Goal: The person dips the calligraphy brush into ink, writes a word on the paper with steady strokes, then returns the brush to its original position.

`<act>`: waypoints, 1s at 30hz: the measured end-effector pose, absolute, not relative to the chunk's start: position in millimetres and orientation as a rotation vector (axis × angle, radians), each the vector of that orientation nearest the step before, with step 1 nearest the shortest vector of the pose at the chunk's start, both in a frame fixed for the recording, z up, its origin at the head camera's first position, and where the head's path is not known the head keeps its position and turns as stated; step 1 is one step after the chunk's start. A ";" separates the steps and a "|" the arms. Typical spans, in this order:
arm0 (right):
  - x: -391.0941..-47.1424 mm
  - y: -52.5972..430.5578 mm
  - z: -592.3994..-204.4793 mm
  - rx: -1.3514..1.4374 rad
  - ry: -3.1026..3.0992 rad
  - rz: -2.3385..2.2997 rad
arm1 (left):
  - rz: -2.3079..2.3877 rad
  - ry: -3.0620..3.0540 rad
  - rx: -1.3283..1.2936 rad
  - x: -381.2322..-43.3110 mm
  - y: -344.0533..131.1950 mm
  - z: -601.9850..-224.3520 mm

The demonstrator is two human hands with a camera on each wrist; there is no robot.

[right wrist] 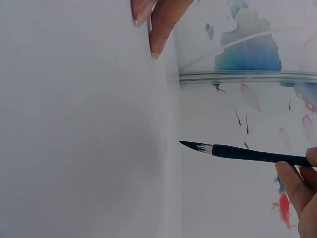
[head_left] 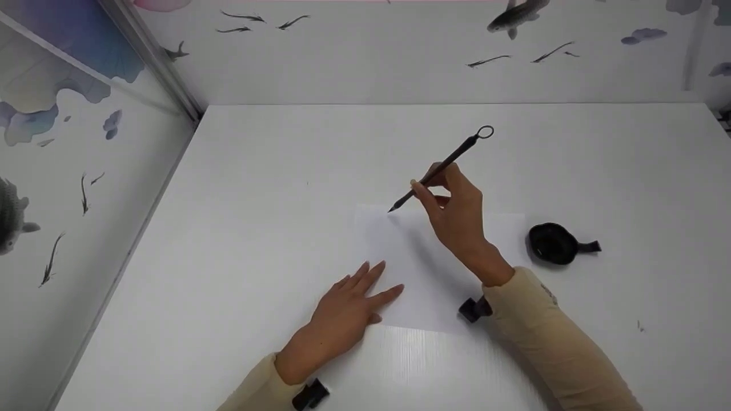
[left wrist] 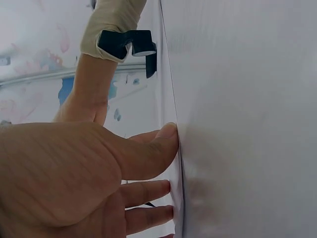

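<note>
No text legible — so far as shows.

"What do you have on your arms?"

"My right sleeve (head_left: 562, 339) and left sleeve (head_left: 256, 388) are matching beige cloth, lightly creased, ending in snug cuffs (head_left: 505, 285) at my wrists."

"Any markings?"

"One small greyish mark (head_left: 549, 293) on the right, too blurred to make out."

"And past the sleeves?"

"My left hand (head_left: 342, 314) and right hand (head_left: 458, 214) are bare. I wear a blocky black left wrist device (head_left: 310, 395) and right wrist device (head_left: 472, 310); the latter has an angular bracket and a pale, rounded face."
</note>
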State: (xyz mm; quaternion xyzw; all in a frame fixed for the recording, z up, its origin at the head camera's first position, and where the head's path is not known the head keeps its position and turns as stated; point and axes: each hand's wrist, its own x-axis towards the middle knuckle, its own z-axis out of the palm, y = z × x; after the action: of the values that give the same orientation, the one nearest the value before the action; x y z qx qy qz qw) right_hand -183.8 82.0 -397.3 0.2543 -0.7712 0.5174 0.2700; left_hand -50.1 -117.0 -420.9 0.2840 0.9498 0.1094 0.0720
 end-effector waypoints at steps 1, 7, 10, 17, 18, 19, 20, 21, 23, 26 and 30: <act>-184.0 81.9 -398.2 0.683 -2.078 1.395 | 0.333 2.851 0.851 -50.0 -117.1 -421.2; -184.5 80.5 -397.8 0.657 -2.078 1.384 | 0.333 2.862 0.866 -50.4 -117.2 -421.5; -178.4 77.0 -390.3 0.657 -2.083 1.377 | 0.326 2.862 0.868 -50.4 -117.3 -421.0; -176.4 74.5 -391.2 0.646 -2.100 1.384 | 0.308 2.871 0.879 -50.4 -117.4 -421.4; -178.1 75.2 -393.9 0.647 -2.101 1.385 | 0.312 2.868 0.877 -50.5 -117.4 -421.3; -179.6 75.7 -396.3 0.649 -2.102 1.388 | 0.314 2.866 0.873 -50.5 -117.4 -421.0; -181.1 76.3 -398.9 0.649 -2.105 1.387 | 0.315 2.863 0.869 -50.6 -117.4 -420.9; -182.5 76.8 -401.3 0.648 -2.109 1.383 | 0.317 2.862 0.866 -50.6 -117.4 -420.9; -185.4 78.1 -405.8 0.663 -2.102 1.393 | 0.323 2.861 0.861 -50.4 -117.4 -421.2; -186.5 79.0 -407.6 0.686 -2.090 1.395 | 0.297 2.894 0.891 -49.8 -117.5 -422.7; -186.8 79.6 -407.8 0.702 -2.088 1.402 | 0.259 2.931 0.928 -49.4 -117.4 -423.8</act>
State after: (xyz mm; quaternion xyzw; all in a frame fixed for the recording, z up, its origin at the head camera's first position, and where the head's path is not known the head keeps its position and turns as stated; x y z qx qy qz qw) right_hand -186.8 79.6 -407.8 0.2596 -0.7716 0.5181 0.2623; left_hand -49.4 -117.4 -423.8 0.3007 0.9496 0.0838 0.0279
